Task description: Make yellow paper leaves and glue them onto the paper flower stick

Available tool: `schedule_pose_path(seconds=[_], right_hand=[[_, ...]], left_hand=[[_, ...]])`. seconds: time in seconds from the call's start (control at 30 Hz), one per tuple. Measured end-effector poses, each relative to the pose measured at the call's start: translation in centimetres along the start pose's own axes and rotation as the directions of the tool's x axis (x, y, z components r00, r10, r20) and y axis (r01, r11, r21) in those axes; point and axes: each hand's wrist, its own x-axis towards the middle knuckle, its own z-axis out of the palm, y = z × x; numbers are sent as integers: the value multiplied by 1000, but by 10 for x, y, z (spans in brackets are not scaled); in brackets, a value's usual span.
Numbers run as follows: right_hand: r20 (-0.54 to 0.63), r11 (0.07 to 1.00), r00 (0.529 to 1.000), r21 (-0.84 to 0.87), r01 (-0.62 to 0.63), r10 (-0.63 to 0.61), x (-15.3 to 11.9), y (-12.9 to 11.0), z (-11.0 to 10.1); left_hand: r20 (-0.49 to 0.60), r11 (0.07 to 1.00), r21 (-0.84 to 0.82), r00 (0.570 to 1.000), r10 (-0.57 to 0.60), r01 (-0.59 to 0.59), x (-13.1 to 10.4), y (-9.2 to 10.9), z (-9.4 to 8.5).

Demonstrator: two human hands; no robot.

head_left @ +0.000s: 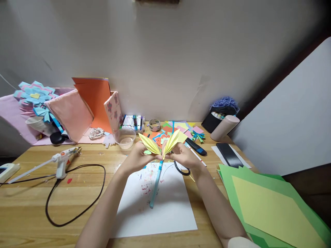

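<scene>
Both hands meet at the gathered middle of a pleated yellow paper piece (pixel 172 142), whose two folded wings spread upward to either side. My left hand (pixel 138 157) pinches its base from the left. From the other side, my right hand (pixel 184 155) closes its fingers on the same base. Just below the fingertips, a light blue rolled-paper stick (pixel 156 187) with a darker blue band runs down toward me; whether it is joined to the yellow paper cannot be made out. Beneath lies a white sheet (pixel 155 220) with marker stains.
A glue gun (pixel 62 162) with a looping black cord stands left. Behind the hands are a clear plastic bowl (pixel 125 138), markers (pixel 131 122), tape (pixel 154 124) and paper scraps. To the right lie green and yellow sheets (pixel 271 199), a black phone (pixel 229 155) and a box cutter (pixel 196 146).
</scene>
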Motion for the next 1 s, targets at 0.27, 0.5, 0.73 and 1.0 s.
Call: schedule_pose_path(seconds=[0.27, 0.5, 0.73, 1.0], right_hand=[[49, 955, 987, -266, -133, 151, -2, 4, 1], [149, 968, 956, -57, -245, 251, -1, 7, 0], [326, 908, 899, 200, -369, 293, 3, 21, 1], [315, 855, 876, 258, -450, 366, 3, 10, 4]], left_hand=[[238, 993, 111, 971, 11, -38, -1, -8, -5], [187, 991, -51, 976, -109, 120, 2, -22, -3], [359, 906, -323, 921, -149, 273, 5, -30, 0], [350, 855, -417, 923, -162, 309, 2, -34, -2]])
